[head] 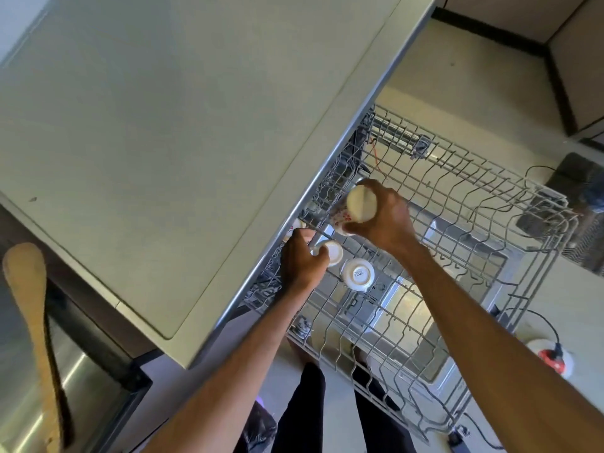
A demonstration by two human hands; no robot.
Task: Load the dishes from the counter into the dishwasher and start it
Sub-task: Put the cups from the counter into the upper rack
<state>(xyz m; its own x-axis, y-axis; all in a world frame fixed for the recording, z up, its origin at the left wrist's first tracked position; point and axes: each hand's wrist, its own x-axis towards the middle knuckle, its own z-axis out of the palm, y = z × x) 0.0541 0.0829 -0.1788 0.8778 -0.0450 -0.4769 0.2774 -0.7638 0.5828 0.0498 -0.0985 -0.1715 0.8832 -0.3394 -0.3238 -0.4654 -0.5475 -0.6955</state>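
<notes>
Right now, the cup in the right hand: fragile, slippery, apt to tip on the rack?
Likely rigid and breakable: the cup looks like glazed ceramic, so knocks against the wire rack matter. Probably slick, given its smooth base. Upside down, it should sit steadily, as the neighbouring cup does.

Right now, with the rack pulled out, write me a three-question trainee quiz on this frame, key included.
1. True or false: the right hand holds a patterned cup above the wire rack.
2. What does the left hand grip? A) a plate B) a white cup C) a fork
3. Fill in: the loose cup between the two arms sits in the rack with its base facing ____.
Key: 1 true; 2 B; 3 up.
</notes>
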